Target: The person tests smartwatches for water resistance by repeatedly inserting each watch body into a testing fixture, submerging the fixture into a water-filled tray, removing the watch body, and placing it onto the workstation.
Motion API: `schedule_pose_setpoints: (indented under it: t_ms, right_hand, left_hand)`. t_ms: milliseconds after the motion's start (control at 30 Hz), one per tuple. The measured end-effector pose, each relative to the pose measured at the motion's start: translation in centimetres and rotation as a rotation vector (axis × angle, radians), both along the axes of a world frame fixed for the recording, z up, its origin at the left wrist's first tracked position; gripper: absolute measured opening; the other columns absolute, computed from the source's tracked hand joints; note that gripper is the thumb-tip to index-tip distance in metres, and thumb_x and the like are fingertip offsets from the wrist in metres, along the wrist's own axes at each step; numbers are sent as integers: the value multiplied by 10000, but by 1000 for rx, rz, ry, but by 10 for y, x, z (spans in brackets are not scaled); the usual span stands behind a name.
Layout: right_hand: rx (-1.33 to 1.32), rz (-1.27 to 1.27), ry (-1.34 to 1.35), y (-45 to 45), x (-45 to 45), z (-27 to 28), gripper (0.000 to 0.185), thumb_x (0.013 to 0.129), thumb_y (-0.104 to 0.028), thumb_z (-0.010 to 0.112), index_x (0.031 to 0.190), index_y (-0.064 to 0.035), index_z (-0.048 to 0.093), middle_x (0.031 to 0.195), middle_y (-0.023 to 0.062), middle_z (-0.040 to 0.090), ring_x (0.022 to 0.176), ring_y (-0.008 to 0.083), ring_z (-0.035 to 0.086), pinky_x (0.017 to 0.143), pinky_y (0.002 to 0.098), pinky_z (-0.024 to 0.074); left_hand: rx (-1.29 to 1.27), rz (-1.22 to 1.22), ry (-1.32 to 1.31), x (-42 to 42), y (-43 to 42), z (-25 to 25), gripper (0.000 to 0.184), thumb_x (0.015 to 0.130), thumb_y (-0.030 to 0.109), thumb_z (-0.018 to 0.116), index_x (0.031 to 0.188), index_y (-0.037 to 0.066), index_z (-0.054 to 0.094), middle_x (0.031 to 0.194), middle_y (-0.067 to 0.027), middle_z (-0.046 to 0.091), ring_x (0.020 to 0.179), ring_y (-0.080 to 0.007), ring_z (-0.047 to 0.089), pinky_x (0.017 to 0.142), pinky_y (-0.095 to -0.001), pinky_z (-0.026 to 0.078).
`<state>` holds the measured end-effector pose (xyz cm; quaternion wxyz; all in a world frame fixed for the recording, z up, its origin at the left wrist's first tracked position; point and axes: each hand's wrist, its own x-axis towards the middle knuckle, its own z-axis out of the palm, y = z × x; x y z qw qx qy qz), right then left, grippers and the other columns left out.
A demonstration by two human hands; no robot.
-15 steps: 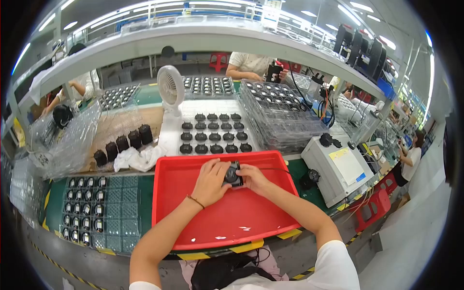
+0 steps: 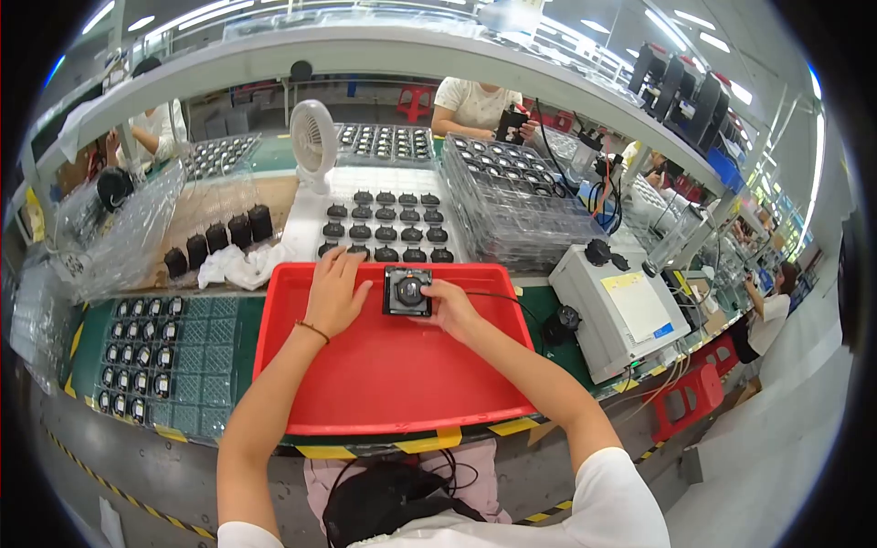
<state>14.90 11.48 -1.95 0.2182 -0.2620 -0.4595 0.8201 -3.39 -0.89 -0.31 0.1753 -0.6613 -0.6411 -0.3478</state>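
A square black device (image 2: 407,290) with a round centre sits over the back part of the red tray (image 2: 384,426). My right hand (image 2: 448,309) grips its right side, thumb on top, and a dark cable runs off to the right. To the left of the device, my left hand (image 2: 336,294) is off it, fingers apart and pointing forward over the tray's back edge. The fingertips are close to the front row of black round parts (image 2: 385,254) on the white sheet. No part shows inside the left hand.
A clear tray of black parts (image 2: 137,356) lies at left. Behind stand a white fan (image 2: 314,142) and stacked clear trays (image 2: 521,205). A white box (image 2: 621,310) is at right. Across the bench, a person (image 2: 475,108) holds a dark part.
My left hand has let go of the device and moved left and forward. The device now shows fully, still in my right hand. The whole view has shifted slightly.
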Motion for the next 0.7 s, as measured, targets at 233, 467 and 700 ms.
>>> schedule_pose_setpoints:
  t_ms: [233,467,700]
  right_hand:
    - [-85,35,17,-11,3,-4,259,784,-116,512,1032,-46,492,950,91,575,879,218,582,788,454,483]
    - [-89,54,25,-23,4,6,254,795,-101,522,1037,-34,482,962,82,555,897,190,574,754,414,505]
    - [-13,16,-141,-21,9,10,234,808,-83,543,1026,-13,500,961,81,544,883,169,565,736,346,510]
  left_hand:
    - [-62,-93,-341,21,0,2,425,785,149,584,1157,7,438,1107,-146,516,1057,-275,477,923,-360,350]
    - [-308,-323,-776,34,13,1,548,746,138,652,1197,-3,375,1166,-141,461,1064,-207,471,888,-298,382]
    - [-444,-446,-1503,36,12,-2,543,786,22,602,1238,28,301,1152,-131,453,1054,-186,470,917,-298,392]
